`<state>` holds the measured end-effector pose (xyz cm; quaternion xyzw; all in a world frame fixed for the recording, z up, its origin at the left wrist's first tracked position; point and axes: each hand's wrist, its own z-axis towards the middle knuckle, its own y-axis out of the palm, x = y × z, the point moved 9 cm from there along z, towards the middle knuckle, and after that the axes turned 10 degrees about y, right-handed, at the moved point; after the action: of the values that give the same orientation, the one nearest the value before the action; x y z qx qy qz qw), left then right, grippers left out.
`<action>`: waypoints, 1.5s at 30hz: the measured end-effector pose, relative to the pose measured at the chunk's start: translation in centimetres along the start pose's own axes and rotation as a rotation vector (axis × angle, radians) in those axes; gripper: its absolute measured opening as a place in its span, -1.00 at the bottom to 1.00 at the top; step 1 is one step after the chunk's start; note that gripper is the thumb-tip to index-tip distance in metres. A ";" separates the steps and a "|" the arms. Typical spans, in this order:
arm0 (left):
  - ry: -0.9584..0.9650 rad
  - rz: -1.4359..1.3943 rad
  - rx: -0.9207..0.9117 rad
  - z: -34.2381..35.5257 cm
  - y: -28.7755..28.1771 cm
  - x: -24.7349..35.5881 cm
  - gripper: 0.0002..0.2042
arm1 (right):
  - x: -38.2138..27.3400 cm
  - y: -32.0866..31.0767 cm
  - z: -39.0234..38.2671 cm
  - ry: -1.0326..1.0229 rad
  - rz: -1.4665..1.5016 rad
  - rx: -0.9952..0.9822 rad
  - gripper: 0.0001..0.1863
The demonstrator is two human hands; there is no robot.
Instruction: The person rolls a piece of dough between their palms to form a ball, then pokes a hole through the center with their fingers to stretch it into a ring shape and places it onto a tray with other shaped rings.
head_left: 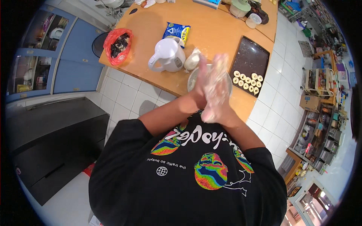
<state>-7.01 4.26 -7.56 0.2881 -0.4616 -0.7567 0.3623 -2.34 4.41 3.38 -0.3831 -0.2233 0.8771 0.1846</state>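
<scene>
Above a round metal bowl [190, 81], my left hand [200, 84] and my right hand [217, 88] are raised palm against palm. Pale, sticky dough or flour coats the right hand, whose fingers stretch upward. Most of the left hand's fingers lie behind it; anything between the palms is hidden. The bowl stands near the table's front edge, largely covered by my hands. Beside it on the left are a white bag [192, 60] and a white electric kettle [168, 56]. To the right, a dark baking tray [250, 56] carries several small pale dough rings [247, 80] in rows at its near end.
The wooden table [147, 20] also bears a blue and yellow packet [181, 31] behind the kettle. A red plastic bag [126, 34] hangs at its left corner. Tubs [240, 7] stand at the back right. Blue cabinets [75, 56] and a black drawer unit [56, 143] are at left.
</scene>
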 end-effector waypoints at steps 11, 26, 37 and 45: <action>0.242 0.781 0.415 1.4 3.2 6.3 0.07 | -0.1 3.4 0.6 0.044 -0.052 -0.159 -0.09; -0.142 0.472 0.444 1.5 2.3 0.8 -0.12 | 7.6 0.7 2.0 0.534 -0.304 -0.162 0.16; -0.211 0.660 0.449 -0.6 0.9 0.6 -0.09 | 4.2 2.6 2.4 0.598 0.040 -0.088 0.08; -0.341 0.455 0.542 -0.2 1.8 1.3 -0.06 | 9.2 3.2 -1.0 0.758 -0.113 -0.072 -0.09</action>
<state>-7.11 2.57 -6.12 0.1337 -0.7503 -0.5447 0.3500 -7.99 6.50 -4.34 -0.6737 -0.1904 0.6531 0.2887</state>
